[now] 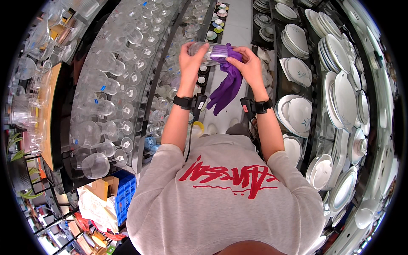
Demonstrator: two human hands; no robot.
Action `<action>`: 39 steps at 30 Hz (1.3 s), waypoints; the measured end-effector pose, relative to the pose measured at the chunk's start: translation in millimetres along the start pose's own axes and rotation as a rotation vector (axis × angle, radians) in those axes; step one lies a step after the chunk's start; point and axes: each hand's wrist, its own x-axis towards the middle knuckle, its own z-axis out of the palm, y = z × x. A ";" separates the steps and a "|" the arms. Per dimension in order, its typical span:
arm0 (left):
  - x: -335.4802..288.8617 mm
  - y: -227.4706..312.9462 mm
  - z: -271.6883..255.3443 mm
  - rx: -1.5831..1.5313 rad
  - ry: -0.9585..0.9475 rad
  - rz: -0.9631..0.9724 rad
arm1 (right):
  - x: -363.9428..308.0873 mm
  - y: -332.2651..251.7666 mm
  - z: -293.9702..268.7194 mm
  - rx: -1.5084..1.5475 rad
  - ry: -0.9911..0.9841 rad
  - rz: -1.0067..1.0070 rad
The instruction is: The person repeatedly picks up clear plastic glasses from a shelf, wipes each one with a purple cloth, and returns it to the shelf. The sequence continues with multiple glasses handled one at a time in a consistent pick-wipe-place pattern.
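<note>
Left hand (pixel 192 53): fingers closed round glass (pixel 206 52).
Right hand (pixel 248 64): fingers pinching purple cloth (pixel 227 83) against glass.

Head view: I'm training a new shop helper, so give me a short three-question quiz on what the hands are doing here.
1. True or false: the left hand grips a clear glass.
2. What does the right hand press to the glass? A) sponge B) purple cloth C) paper
3. What fills the shelves on the person's right?

Key:
1. True
2. B
3. White plates; the glassware stands on the left.
</note>
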 end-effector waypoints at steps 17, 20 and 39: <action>-3.2 -1.2 2.0 -0.245 0.021 -0.044 | -17.9 10.6 15.2 -0.123 -0.023 0.015; -3.3 1.7 -0.2 -0.142 0.025 -0.029 | -18.3 4.0 4.5 -0.257 -0.025 -0.044; -0.4 11.7 -0.8 -0.101 -0.082 -0.006 | -5.7 -31.3 -10.8 -0.347 -0.097 -0.003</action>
